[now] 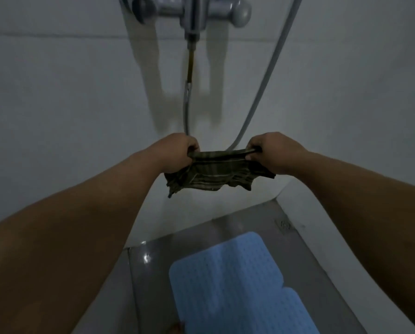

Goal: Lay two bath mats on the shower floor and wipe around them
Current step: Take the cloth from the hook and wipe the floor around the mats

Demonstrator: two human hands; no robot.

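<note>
two blue mats (235,280) — two hands, left hand (177,153), right hand (271,150), one cloth (216,172)

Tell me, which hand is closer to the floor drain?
The right hand. It grips the cloth on the side where the drain sits, in the floor's far right corner. The left hand grips the cloth's other end, farther left.

- Your blue mats (228,283) run off the bottom edge.
- The tap (192,8) is blurred and cropped at the top.
- Your fingertips vanish into the cloth (216,172).
</note>
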